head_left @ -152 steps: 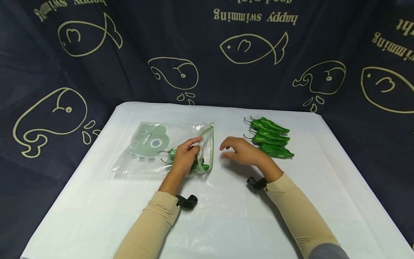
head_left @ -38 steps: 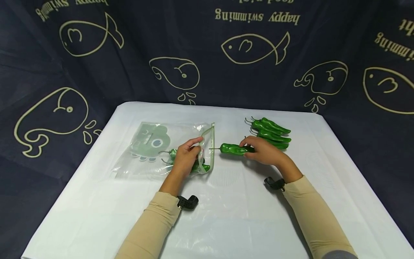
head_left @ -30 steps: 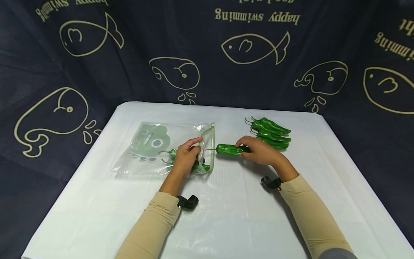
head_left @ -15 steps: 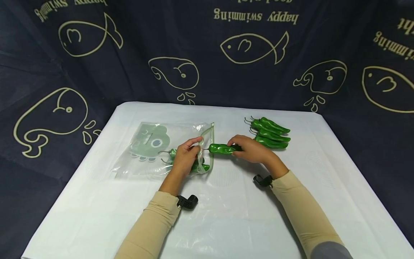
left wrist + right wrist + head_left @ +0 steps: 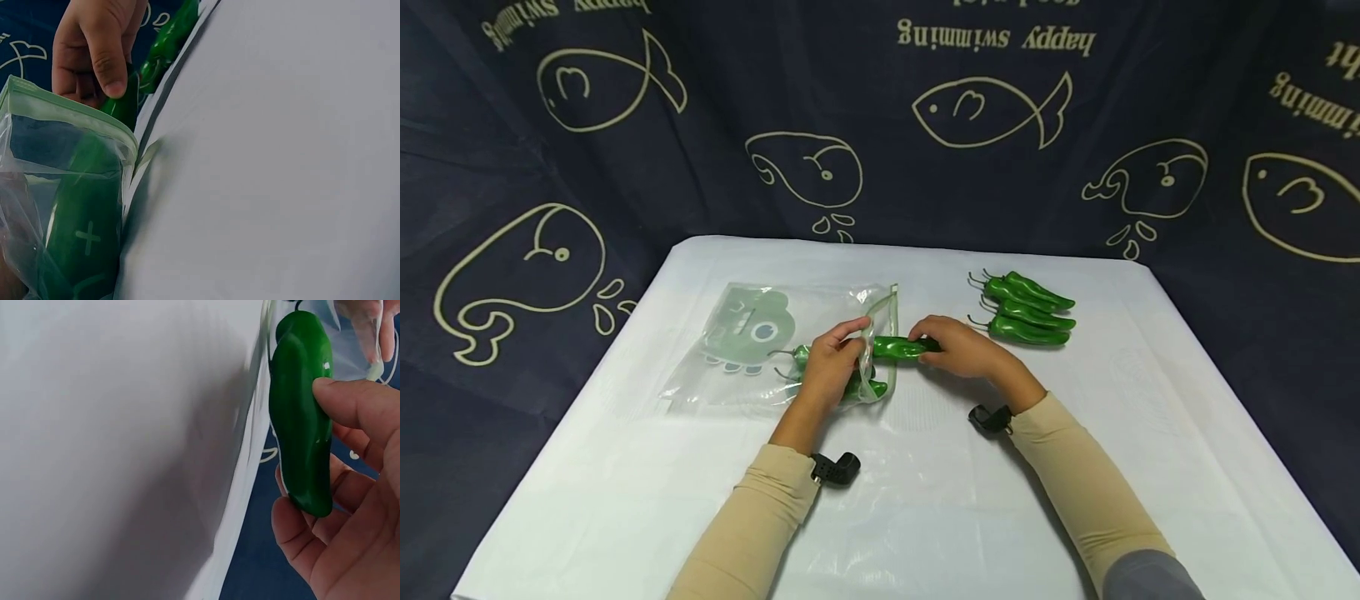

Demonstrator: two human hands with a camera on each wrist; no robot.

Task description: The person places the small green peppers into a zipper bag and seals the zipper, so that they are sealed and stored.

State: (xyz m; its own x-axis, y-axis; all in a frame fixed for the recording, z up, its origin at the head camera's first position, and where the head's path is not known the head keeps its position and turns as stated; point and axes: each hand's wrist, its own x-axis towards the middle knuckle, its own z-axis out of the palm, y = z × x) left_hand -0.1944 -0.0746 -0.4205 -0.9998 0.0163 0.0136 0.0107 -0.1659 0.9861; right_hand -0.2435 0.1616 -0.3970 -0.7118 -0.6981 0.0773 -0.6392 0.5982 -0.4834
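Observation:
A clear zip bag (image 5: 820, 304) with a green dinosaur print lies on the table, its mouth facing right. My left hand (image 5: 831, 362) grips the bag by its mouth edge, which stands parted. Through the plastic, green peppers (image 5: 874, 389) show inside, partly covered by that hand. My right hand (image 5: 958, 346) pinches another green pepper (image 5: 898, 347) between thumb and fingers near its tip. The stem end of this held pepper (image 5: 303, 412) points into the bag's mouth. In the left wrist view, the green-edged bag opening (image 5: 75, 115) is just in front of the right thumb.
Several green peppers (image 5: 1026, 332) lie side by side at the back right of the white table (image 5: 925, 517), stems to the left. A dark curtain (image 5: 880, 183) with fish and whale drawings hangs behind the table.
Five seconds ago my right hand held nothing; it then took the nearest pepper from the pile. The pepper has since moved left, its stem end entering the bag. My left hand stays still.

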